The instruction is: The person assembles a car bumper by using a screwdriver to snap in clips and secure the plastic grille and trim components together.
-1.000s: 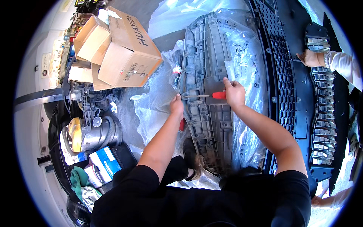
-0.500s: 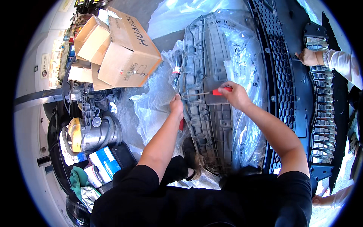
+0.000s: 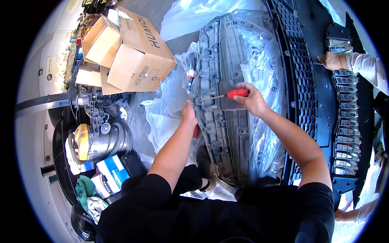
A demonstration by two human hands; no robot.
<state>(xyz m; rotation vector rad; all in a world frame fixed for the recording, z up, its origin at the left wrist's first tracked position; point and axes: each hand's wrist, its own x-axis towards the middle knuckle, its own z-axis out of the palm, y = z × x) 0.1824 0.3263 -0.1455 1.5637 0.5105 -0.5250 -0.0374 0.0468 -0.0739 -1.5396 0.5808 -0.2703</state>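
In front of me lies a long, dusty grey plastic car panel (image 3: 233, 121) with a ribbed left side. My right hand (image 3: 254, 101) is closed round the red handle of a screwdriver (image 3: 238, 93). The screwdriver's thin shaft points left, its tip at the ribs near the panel's left edge. There my left hand (image 3: 189, 113) grips the panel's edge, its fingers partly hidden. A red object (image 3: 195, 131) shows beside my left wrist; its kind is unclear. Beyond that hand, a bottle with a red label (image 3: 190, 73) lies by the edge.
Clear plastic wrap (image 3: 263, 81) lies along the panel's right side, beside a black honeycomb grille (image 3: 302, 81). At far right, another person's hand (image 3: 330, 61) rests near a slatted part. Left are an open cardboard box (image 3: 139, 56), a metal canister vacuum (image 3: 101, 141) and a blue-white box (image 3: 113, 172).
My right hand and the screwdriver handle have shifted slightly left and up, and its fingers look blurred. The left hand stays at the panel edge. The view has shifted slightly.
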